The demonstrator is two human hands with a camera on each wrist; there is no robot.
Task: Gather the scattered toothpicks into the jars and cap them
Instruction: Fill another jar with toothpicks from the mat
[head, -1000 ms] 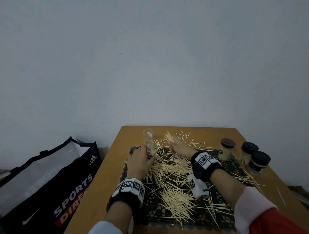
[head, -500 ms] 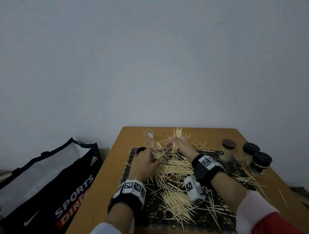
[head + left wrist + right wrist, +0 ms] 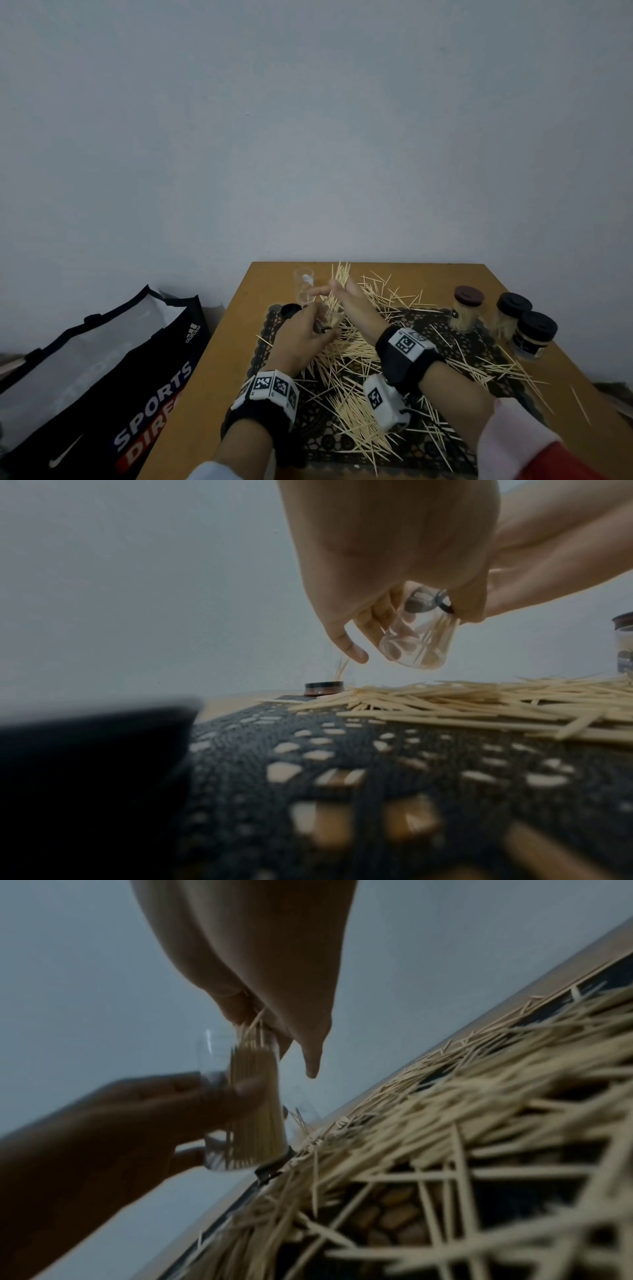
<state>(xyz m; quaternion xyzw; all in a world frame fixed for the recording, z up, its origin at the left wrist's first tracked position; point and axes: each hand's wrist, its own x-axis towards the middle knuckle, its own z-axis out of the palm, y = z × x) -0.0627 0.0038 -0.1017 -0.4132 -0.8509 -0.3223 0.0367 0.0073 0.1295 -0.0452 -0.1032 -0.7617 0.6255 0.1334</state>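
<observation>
Over the black lace mat (image 3: pixel 445 342): left hand (image 3: pixel 298 339) gripping clear jar (image 3: pixel 418 639), tilted; right hand (image 3: pixel 356 305) pinching toothpick bundle (image 3: pixel 337 287), lower ends inside jar. Loose toothpicks (image 3: pixel 356 404) scattered across mat; three capped jars (image 3: pixel 467 308) far right.

clear glossy jar (image 3: pixel 416 639), pale wooden toothpicks (image 3: pixel 349 359), black lace mat (image 3: pixel 377 764), smooth wooden table (image 3: pixel 219 370)
</observation>
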